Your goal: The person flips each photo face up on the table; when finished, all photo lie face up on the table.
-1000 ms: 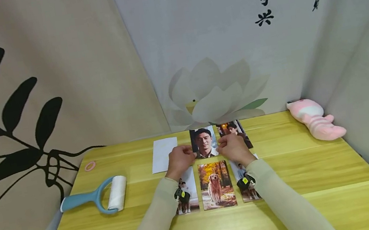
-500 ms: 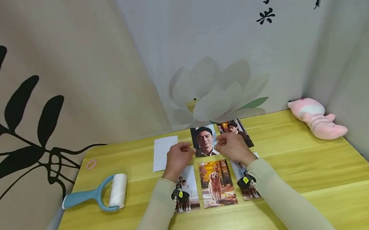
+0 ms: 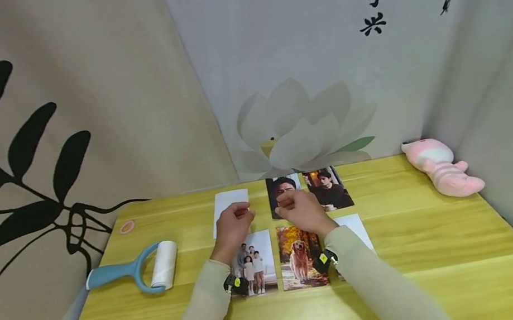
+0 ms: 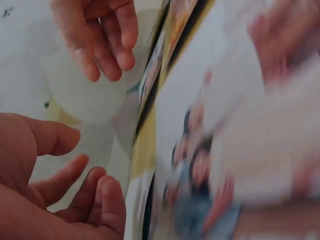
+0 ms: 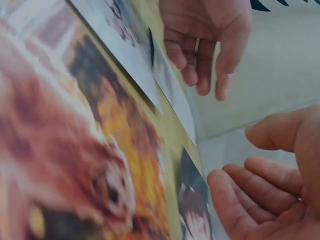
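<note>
My left hand [image 3: 233,226] hovers by the blank white card [image 3: 223,204] in the back row, its fingers loosely bent around nothing. Over the lower part of a man's portrait photo [image 3: 275,189] is my right hand [image 3: 303,211], thumb and fingers apart in the right wrist view. To its right lies a photo of a man in dark clothes [image 3: 329,190]. The front row has a family photo [image 3: 259,264] under my left wrist, a golden dog photo [image 3: 299,255], and another photo [image 3: 356,225] mostly covered by my right sleeve.
A blue-handled lint roller [image 3: 127,272] lies at the left of the wooden table [image 3: 441,287]. Behind it is a small pink ring [image 3: 127,227]. A pink plush toy [image 3: 443,165] leans in the back right corner, and a printed curtain [image 3: 138,89] hangs behind the table.
Both hands have left the edges of the man's portrait and shifted left. The left hand now hangs near the white card; the right crosses in front of the portrait, uncovering the photo beside it.
</note>
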`<action>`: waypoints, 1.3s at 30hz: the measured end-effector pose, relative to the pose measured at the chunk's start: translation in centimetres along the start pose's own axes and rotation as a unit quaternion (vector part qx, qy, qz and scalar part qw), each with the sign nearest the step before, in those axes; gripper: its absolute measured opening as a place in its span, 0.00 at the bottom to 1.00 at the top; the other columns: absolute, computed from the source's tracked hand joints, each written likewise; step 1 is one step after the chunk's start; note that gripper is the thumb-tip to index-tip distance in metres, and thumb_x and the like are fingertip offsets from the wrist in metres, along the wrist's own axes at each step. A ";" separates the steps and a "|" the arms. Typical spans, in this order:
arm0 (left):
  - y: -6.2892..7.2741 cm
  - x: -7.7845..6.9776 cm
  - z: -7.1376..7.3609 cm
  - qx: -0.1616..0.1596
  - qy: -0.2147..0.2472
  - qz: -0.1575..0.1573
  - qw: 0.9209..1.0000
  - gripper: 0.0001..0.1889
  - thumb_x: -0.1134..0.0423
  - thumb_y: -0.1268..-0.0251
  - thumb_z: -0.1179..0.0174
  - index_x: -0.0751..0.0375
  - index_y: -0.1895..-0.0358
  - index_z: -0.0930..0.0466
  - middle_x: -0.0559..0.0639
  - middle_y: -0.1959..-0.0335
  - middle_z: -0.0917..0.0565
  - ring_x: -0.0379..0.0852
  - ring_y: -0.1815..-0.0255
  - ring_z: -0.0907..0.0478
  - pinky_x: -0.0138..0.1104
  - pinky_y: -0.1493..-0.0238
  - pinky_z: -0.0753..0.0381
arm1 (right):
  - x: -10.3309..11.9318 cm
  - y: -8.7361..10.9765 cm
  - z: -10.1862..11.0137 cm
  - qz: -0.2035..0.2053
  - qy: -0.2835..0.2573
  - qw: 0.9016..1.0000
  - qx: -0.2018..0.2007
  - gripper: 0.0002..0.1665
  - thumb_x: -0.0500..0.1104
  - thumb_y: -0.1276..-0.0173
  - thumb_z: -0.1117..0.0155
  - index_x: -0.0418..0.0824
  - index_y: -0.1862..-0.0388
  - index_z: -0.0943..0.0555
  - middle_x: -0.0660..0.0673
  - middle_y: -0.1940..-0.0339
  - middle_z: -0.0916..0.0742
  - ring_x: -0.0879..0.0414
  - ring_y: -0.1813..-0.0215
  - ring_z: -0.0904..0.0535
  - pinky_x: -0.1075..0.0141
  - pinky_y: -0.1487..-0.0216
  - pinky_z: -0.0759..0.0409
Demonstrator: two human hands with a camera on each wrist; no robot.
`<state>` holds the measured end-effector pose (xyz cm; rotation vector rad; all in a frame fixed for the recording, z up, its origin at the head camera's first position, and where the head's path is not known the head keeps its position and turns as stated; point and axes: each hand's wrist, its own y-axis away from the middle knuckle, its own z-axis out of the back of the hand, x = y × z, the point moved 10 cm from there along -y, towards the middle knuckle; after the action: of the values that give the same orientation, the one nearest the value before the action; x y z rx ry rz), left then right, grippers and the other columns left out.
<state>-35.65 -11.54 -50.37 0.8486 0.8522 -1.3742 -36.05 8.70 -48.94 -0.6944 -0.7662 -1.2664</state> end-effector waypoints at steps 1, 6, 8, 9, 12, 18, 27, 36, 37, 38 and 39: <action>0.0 0.3 0.6 -0.007 -0.004 0.002 1.000 0.18 0.58 0.24 0.36 0.62 0.37 0.16 0.57 0.45 0.14 0.55 0.43 0.17 0.50 0.43 0.16 | 0.2 0.0 -0.5 0.006 -0.004 1.000 0.002 0.21 0.45 0.25 0.29 0.38 0.39 0.14 0.45 0.51 0.09 0.50 0.49 0.12 0.52 0.46 0.12; 0.3 1.5 3.3 -0.043 -0.025 0.018 0.999 0.18 0.59 0.23 0.37 0.65 0.38 0.16 0.61 0.45 0.14 0.58 0.42 0.17 0.51 0.41 0.17 | 1.5 -0.3 -2.7 0.038 -0.033 0.999 0.015 0.21 0.43 0.26 0.31 0.33 0.39 0.16 0.39 0.49 0.09 0.47 0.49 0.11 0.52 0.45 0.12; 0.3 2.2 4.1 -0.054 -0.036 0.025 0.998 0.18 0.59 0.23 0.37 0.65 0.38 0.17 0.62 0.44 0.14 0.58 0.41 0.18 0.51 0.40 0.18 | 2.0 -0.4 -3.6 0.041 -0.045 0.998 0.025 0.23 0.43 0.26 0.31 0.32 0.37 0.17 0.37 0.45 0.10 0.45 0.46 0.11 0.51 0.44 0.12; 0.3 2.4 4.5 -0.057 -0.042 0.026 0.997 0.18 0.60 0.23 0.38 0.65 0.37 0.17 0.63 0.43 0.14 0.59 0.40 0.18 0.52 0.39 0.18 | 2.2 -0.5 -4.0 0.041 -0.050 0.998 0.028 0.24 0.43 0.26 0.31 0.32 0.37 0.17 0.36 0.44 0.10 0.44 0.46 0.11 0.51 0.43 0.12; 0.2 2.9 5.3 -0.059 -0.059 0.028 0.996 0.20 0.59 0.23 0.39 0.65 0.35 0.18 0.65 0.40 0.15 0.61 0.37 0.19 0.54 0.35 0.20 | 2.6 -0.7 -5.2 0.027 -0.061 0.997 0.035 0.26 0.45 0.26 0.31 0.32 0.35 0.18 0.34 0.41 0.12 0.43 0.43 0.12 0.50 0.42 0.13; 0.1 4.5 6.2 -0.054 -0.098 0.057 0.992 0.23 0.59 0.22 0.44 0.66 0.30 0.22 0.67 0.34 0.18 0.65 0.32 0.22 0.57 0.30 0.24 | 2.8 -1.0 -7.4 -0.009 -0.056 0.997 0.049 0.27 0.48 0.27 0.30 0.35 0.34 0.18 0.38 0.43 0.10 0.45 0.41 0.13 0.51 0.40 0.14; 0.3 5.2 5.6 -0.024 -0.078 0.092 0.992 0.25 0.59 0.23 0.46 0.68 0.29 0.24 0.66 0.36 0.16 0.63 0.35 0.19 0.53 0.35 0.20 | 2.7 -1.5 -8.8 -0.028 -0.044 0.998 0.045 0.28 0.48 0.27 0.30 0.36 0.32 0.19 0.37 0.40 0.12 0.43 0.36 0.16 0.47 0.35 0.18; 0.1 5.6 6.7 -0.063 -0.037 0.104 0.992 0.23 0.60 0.23 0.45 0.69 0.32 0.22 0.67 0.38 0.16 0.63 0.35 0.19 0.52 0.34 0.20 | 3.5 -2.0 -9.5 -0.022 -0.026 0.998 0.047 0.30 0.47 0.29 0.28 0.35 0.32 0.20 0.37 0.41 0.13 0.43 0.38 0.17 0.47 0.35 0.18; 0.2 5.6 6.7 -0.064 -0.031 0.106 0.992 0.23 0.60 0.23 0.44 0.69 0.32 0.22 0.67 0.37 0.16 0.63 0.35 0.20 0.51 0.34 0.20 | 3.6 -2.0 -9.5 -0.022 -0.026 0.998 0.046 0.30 0.47 0.29 0.28 0.35 0.32 0.20 0.37 0.41 0.13 0.43 0.37 0.17 0.47 0.35 0.19; 0.2 5.5 6.8 -0.064 -0.026 0.107 0.992 0.23 0.60 0.23 0.44 0.68 0.31 0.22 0.66 0.38 0.16 0.62 0.36 0.20 0.51 0.35 0.19 | 3.7 -2.0 -9.5 -0.022 -0.029 0.998 0.046 0.30 0.46 0.29 0.28 0.35 0.32 0.20 0.37 0.40 0.13 0.43 0.37 0.18 0.47 0.34 0.19; 0.2 5.5 6.8 -0.064 -0.021 0.110 0.992 0.23 0.60 0.23 0.43 0.68 0.31 0.22 0.66 0.38 0.16 0.62 0.36 0.20 0.51 0.36 0.19 | 3.7 -2.0 -9.6 -0.023 -0.033 0.998 0.046 0.30 0.46 0.29 0.28 0.35 0.32 0.20 0.37 0.40 0.13 0.43 0.36 0.18 0.47 0.34 0.19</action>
<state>-35.26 -20.07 -52.21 0.7861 0.7812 -1.1294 -36.44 -1.49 -51.36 -0.6494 -0.8945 -1.2460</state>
